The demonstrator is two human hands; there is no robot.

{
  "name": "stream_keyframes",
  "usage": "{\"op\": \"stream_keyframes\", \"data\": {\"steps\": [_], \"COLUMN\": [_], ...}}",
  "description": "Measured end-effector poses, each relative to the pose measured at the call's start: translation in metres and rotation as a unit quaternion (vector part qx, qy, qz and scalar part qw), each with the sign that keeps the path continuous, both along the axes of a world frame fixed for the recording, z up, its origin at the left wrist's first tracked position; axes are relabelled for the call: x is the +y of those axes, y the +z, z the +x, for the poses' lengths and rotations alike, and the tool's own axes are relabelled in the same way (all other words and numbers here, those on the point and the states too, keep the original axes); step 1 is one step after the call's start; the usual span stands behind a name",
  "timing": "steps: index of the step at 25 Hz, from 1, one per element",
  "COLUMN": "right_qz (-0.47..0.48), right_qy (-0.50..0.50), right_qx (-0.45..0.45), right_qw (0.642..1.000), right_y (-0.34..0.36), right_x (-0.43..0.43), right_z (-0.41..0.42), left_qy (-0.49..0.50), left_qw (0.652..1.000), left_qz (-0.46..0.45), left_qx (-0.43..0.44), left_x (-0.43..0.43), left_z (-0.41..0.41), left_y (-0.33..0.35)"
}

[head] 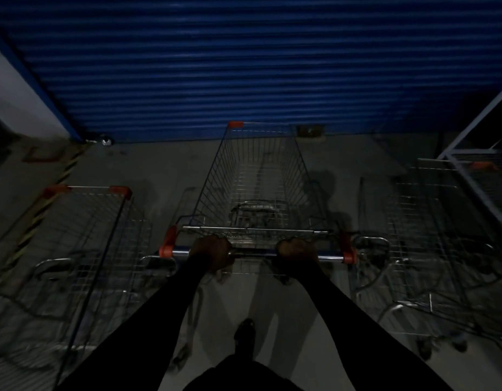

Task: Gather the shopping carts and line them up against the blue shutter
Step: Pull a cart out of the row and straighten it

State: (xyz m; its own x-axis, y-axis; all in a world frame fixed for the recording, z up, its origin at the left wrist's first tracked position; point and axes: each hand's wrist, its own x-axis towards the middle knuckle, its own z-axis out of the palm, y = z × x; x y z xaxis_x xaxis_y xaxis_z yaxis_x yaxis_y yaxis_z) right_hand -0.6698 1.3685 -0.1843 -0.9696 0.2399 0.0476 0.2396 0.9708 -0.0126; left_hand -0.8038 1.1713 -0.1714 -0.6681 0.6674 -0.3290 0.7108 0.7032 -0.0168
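Three shopping carts in view, and you've got the middle cart (258, 176) by its handle bar (255, 253), nose just short of the blue shutter (244, 66). Left hand (210, 253) and right hand (296, 253) are both clenched round the bar, inside the orange end caps, which is the right spot. Wire frame is stiff and it's empty, so probably light, but those castors likely wander. The left cart (83, 235) and right cart (430, 230) sit close either side, so steer straight.
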Motion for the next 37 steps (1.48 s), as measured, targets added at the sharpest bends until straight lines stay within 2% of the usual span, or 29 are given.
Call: {"op": "stream_keyframes", "data": {"steps": [2, 7, 12, 18, 21, 25, 33, 35, 37], "right_qz": [0.005, -0.030, -0.019, 0.019, -0.019, 0.018, -0.065, -0.095, -0.050], "right_qy": [0.009, -0.008, 0.002, 0.011, -0.002, -0.001, -0.011, -0.041, -0.036], "right_qx": [0.027, 0.014, 0.034, 0.022, -0.013, -0.056, -0.045, -0.089, -0.097], "right_qw": [1.000, 0.999, 0.999, 1.000, 1.000, 0.998, 0.997, 0.991, 0.993], "right_y": [-0.004, -0.007, 0.002, -0.005, 0.005, 0.012, 0.023, 0.028, 0.023], "right_x": [-0.015, -0.054, -0.087, -0.121, -0.147, -0.179, -0.228, -0.235, -0.238], "right_z": [0.024, 0.079, 0.125, 0.171, 0.199, 0.237, 0.300, 0.306, 0.312], "left_qy": [-0.009, -0.021, -0.019, -0.037, -0.029, -0.036, -0.033, -0.025, -0.008], "left_qw": [1.000, 1.000, 0.999, 0.999, 0.998, 0.998, 0.998, 0.999, 0.999], "left_qz": [-0.003, -0.011, 0.001, 0.023, 0.039, 0.046, 0.032, 0.032, 0.038], "left_qx": [0.006, 0.020, 0.044, 0.030, 0.040, 0.032, 0.035, 0.032, 0.027], "left_x": [-0.016, -0.056, -0.088, -0.128, -0.151, -0.184, -0.226, -0.231, -0.235], "left_z": [0.024, 0.078, 0.128, 0.176, 0.208, 0.249, 0.310, 0.318, 0.324], "left_y": [0.001, 0.005, 0.005, 0.003, 0.009, 0.011, 0.014, 0.014, 0.015]}}
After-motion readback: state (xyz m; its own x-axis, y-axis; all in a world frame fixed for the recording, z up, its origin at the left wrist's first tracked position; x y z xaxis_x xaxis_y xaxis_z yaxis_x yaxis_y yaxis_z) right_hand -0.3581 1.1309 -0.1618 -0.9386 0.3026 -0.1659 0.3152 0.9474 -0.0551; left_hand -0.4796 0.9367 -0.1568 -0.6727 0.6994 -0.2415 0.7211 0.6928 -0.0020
